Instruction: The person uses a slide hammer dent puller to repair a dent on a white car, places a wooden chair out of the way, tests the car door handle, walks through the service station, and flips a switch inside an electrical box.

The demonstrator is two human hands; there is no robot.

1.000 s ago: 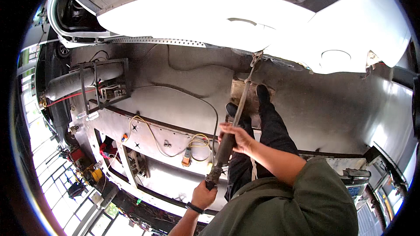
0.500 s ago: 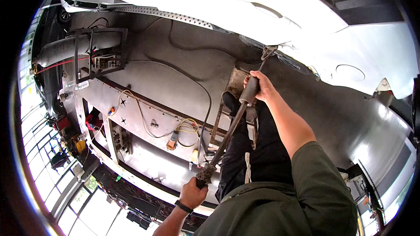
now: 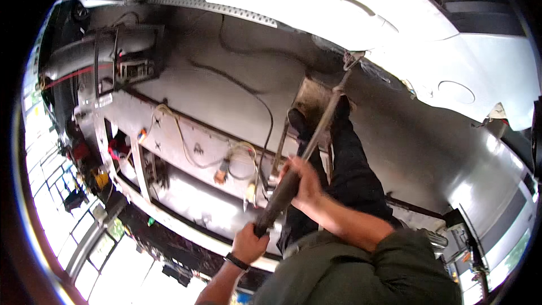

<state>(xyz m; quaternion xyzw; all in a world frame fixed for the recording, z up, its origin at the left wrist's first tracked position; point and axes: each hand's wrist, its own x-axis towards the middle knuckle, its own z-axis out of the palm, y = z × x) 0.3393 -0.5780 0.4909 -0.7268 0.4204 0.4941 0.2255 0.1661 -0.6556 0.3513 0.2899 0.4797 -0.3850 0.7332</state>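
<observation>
A long pull rod (image 3: 323, 121) runs from a hooked clamp (image 3: 351, 61) at the lower edge of a white car body (image 3: 435, 62) down toward me. My right hand (image 3: 304, 183) is closed around a thick dark sliding cylinder (image 3: 282, 196) on the rod, which sits low, close to the handle end. My left hand (image 3: 250, 244), with a dark band on the wrist, grips the end of the rod below the cylinder. My dark shoes rest on a worn step stand (image 3: 312, 87) under the rod. Motion blurs my right hand and the cylinder.
A steel bench frame (image 3: 169, 165) with cables and an orange tool (image 3: 221, 173) lies left of my legs. Farther back are a wheeled rack holding a gray gas cylinder (image 3: 73, 59) and loose dark hoses (image 3: 237, 82) on the floor. Tools crowd the far left by bright windows.
My right hand went up the rod with the cylinder toward the clamp, then came back down near my left hand. The view has shifted, so the car sits higher in the picture.
</observation>
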